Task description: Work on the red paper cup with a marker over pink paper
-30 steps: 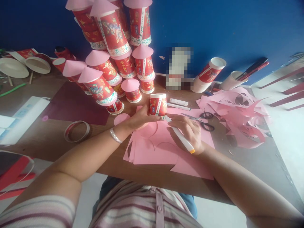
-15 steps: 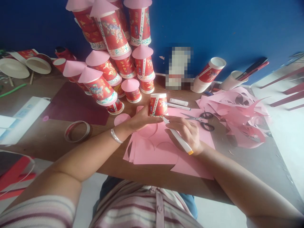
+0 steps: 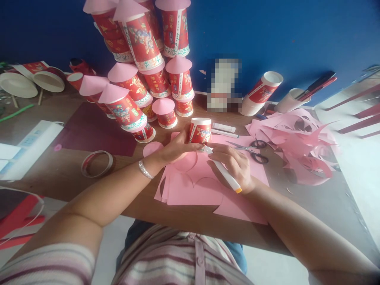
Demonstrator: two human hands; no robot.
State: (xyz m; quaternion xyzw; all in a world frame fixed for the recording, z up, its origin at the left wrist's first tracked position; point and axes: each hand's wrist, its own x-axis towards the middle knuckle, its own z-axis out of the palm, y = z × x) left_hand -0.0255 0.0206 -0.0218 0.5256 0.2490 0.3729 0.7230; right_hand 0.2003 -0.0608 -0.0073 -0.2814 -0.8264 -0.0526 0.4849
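My left hand (image 3: 178, 148) is closed around a red patterned paper cup (image 3: 200, 132), gripping it from the left and below. The cup's white rim faces up and a little toward me. In my right hand (image 3: 233, 164) is a white marker (image 3: 227, 176) with an orange end cap. Its tip meets the lower edge of the cup, close to my left fingers; whether it touches is hard to tell. Beneath both hands lie pink paper sheets (image 3: 192, 194) with drawn circles. Just behind the cup rest a white marker cap or tube and a pen (image 3: 224, 127).
Red cups with pink cone tops (image 3: 145, 43) are stacked at the back left. Scissors (image 3: 251, 148) and pink paper scraps (image 3: 299, 138) lie to the right. Stacked cups (image 3: 263, 95) and a pen cup (image 3: 289, 99) stand behind. A tape roll (image 3: 97, 163) sits at left.
The cup has shifted slightly right and tilted, showing more of its rim opening. My right hand with the marker stays nearly in place at the cup's lower edge.
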